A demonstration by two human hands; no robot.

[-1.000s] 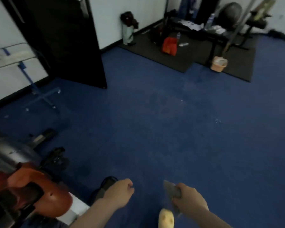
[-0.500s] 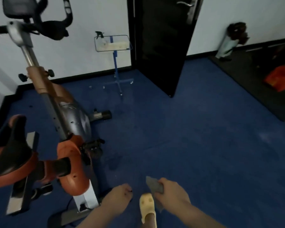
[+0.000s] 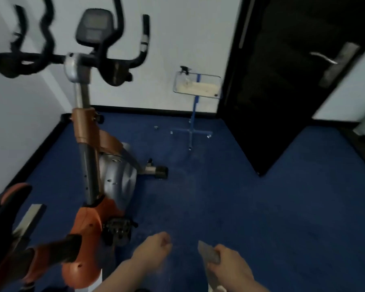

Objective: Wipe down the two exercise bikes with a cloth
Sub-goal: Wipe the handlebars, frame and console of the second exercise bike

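1. While blue carpet point(image 3: 240, 207) fills the floor, an orange exercise bike point(image 3: 97, 186) is seen at left.
2. A wire tray point(image 3: 197, 86) on a blue stand holds something pale.
3. The left hand point(image 3: 154, 247) is curled, holding nothing.
4. A grey cloth point(image 3: 208, 252) is gripped by the right hand point(image 3: 230, 266).

Orange-silver bike point(image 3: 105, 186) upright; grey cloth point(image 3: 208, 252) hand-held
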